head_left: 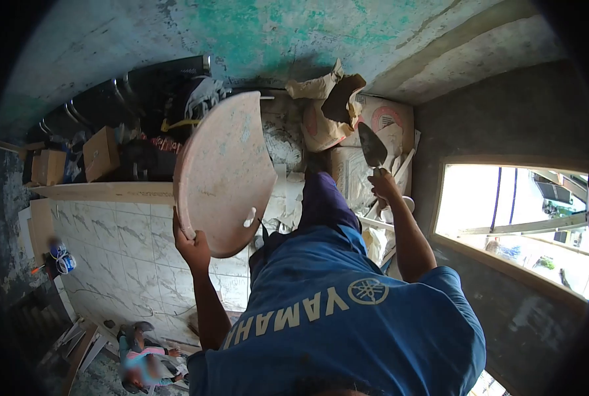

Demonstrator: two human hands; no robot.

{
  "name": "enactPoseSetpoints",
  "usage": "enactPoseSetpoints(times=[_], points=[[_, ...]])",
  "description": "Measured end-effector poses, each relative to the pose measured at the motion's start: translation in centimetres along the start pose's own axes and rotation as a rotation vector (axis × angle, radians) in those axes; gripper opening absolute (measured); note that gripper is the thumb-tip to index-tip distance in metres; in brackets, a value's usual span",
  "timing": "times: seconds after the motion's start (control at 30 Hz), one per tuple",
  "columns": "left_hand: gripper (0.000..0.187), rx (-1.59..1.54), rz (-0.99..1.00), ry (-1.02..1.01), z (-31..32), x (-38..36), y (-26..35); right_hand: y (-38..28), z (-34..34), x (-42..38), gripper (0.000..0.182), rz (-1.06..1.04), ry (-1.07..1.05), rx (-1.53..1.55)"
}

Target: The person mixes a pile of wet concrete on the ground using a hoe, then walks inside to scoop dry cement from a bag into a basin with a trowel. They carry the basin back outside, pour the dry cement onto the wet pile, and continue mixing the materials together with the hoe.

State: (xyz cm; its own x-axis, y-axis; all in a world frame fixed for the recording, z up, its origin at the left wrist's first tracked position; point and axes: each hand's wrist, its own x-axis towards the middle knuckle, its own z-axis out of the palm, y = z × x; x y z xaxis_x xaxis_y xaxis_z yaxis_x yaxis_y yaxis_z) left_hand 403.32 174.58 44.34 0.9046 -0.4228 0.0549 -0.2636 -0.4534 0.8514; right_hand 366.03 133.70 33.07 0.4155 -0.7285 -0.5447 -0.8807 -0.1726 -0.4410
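Observation:
In my left hand (195,249) is a large, rounded, dusty pinkish-brown board (225,171) with a raised rim and one cut-off side. My fingers wrap its lower left edge, thumb on the face, and the board is tilted up on its side. A white oval spot shows near its lower right edge. My right hand (382,182) grips the handle of a pointed trowel (372,145), its dark blade pointing up and away from me. Just beyond the blade stands a torn-open paper sack (324,125), its mouth gaping.
More paper sacks (383,115) lie against the wall. Left stand cardboard boxes (101,153) and dark metal seating (103,99) behind a wooden plank (110,191). Marble-patterned tiles (123,244) cover the floor. Two other people (146,363) are at lower left. A window opening (519,218) is right.

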Motion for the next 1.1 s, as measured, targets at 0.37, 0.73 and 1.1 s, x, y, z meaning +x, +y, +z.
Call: enactPoseSetpoints(times=[0.37,0.73,1.1], points=[[0.073,0.171,-0.103,-0.290,25.0,5.1,-1.7,-2.0,4.4,33.8,0.022,-0.450,-0.227,-0.805],[0.073,0.068,-0.338,-0.249,34.6,5.4,-12.9,2.7,0.6,34.2,0.032,0.006,-0.235,-0.804],[0.057,-0.138,-0.528,-0.192,38.6,7.2,-16.9,5.2,0.9,36.6,0.030,-0.417,-0.377,-0.804]])
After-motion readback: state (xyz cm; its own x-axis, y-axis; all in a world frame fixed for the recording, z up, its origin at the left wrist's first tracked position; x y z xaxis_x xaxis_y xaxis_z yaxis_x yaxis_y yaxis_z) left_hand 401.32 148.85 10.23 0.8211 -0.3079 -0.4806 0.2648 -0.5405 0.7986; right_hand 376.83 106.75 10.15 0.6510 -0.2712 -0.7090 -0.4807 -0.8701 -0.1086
